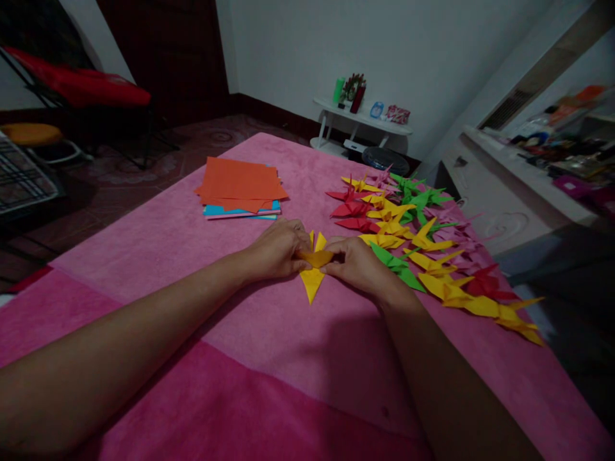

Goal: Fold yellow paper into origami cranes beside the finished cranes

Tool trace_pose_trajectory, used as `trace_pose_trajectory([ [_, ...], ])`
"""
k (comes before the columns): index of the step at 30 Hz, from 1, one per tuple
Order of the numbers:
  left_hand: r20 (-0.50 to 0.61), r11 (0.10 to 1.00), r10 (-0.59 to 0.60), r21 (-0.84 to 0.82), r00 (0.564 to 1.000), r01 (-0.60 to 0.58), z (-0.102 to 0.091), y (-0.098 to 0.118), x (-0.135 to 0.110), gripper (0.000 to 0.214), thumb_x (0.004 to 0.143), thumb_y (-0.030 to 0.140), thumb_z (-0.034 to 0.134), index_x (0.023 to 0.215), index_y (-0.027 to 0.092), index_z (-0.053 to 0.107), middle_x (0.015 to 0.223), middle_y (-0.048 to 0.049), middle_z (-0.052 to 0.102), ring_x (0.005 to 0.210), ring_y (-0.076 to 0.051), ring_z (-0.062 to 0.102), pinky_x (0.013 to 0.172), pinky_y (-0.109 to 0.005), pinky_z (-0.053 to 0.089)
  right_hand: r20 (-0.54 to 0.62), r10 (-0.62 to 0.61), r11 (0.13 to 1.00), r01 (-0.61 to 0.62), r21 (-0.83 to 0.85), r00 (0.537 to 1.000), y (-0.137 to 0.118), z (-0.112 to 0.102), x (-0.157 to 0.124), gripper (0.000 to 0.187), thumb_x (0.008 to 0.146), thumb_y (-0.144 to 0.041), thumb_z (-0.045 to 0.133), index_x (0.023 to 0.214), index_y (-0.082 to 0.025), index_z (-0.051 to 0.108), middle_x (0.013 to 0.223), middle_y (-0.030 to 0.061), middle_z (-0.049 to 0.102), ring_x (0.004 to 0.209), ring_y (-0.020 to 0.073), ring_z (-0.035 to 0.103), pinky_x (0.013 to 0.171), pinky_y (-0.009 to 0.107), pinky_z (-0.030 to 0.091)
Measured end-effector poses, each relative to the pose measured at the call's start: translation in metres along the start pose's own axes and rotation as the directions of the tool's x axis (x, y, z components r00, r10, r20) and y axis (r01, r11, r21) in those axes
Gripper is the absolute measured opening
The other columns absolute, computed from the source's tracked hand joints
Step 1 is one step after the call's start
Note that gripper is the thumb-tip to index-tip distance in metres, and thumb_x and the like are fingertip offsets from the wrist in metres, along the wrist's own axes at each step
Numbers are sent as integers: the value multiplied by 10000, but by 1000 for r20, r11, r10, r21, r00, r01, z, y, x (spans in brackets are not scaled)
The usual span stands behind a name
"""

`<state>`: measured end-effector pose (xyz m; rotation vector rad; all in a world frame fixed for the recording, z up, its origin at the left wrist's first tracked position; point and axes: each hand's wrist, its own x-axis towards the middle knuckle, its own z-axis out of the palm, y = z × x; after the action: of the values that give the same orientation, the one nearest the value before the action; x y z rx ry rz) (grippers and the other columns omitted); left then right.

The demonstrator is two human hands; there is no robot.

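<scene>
A partly folded yellow origami paper [312, 283] lies on the pink cloth in front of me, one point toward me and two narrow points away. My left hand [281, 248] pinches its left side, fingers closed on the paper. On the opposite side my right hand [356, 264] grips the paper between thumb and fingers. A raised flap spans the gap between both hands. Close to my right hand sit a green paper crane [396, 266] and a yellow paper crane [384, 241]. The fingertips partly cover the paper's sides.
A stack of orange paper [240, 179] with blue and pink sheets beneath lies at the back left of the pink-covered table [158, 221]. Rows of folded cranes [446, 288] in several colours fill the right side. A white shelf [365, 118] and a dresser [509, 186] stand beyond.
</scene>
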<state>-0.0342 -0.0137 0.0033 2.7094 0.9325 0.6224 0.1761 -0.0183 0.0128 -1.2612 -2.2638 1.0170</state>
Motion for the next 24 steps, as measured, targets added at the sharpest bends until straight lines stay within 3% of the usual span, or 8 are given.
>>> trace_pose_trajectory([
  [4,28,997,25,74,999,-26,-5,4,3,94,768,258,649,748,179,696,861,-36,671,903,-203,534,756,-339,302,-6,-113,986,111,-128,994,-2,-1,0,77,755,-142,641,735,-183,704,772,7,599,688,127,523,606,242,344],
  [12,86,973,58,216,995,-75,-14,19,5,75,750,199,613,738,176,684,810,-57,661,900,-227,522,728,-375,252,39,-117,967,122,-225,992,-6,-5,-1,266,716,-24,607,806,-227,753,847,21,684,755,156,581,658,249,388],
  [17,104,963,105,236,989,-128,-15,23,6,105,736,156,593,748,192,691,800,-38,682,863,-215,516,723,-387,243,31,-159,947,161,-279,987,-6,-6,-2,235,740,-39,595,795,-218,737,819,16,658,742,149,564,662,254,381],
  [24,114,964,82,245,990,-108,-13,22,7,124,715,143,579,731,200,687,761,-36,681,854,-217,532,728,-389,257,42,-199,884,197,-425,979,-11,-9,-3,203,755,-49,582,805,-203,705,894,27,635,801,151,559,692,253,373],
])
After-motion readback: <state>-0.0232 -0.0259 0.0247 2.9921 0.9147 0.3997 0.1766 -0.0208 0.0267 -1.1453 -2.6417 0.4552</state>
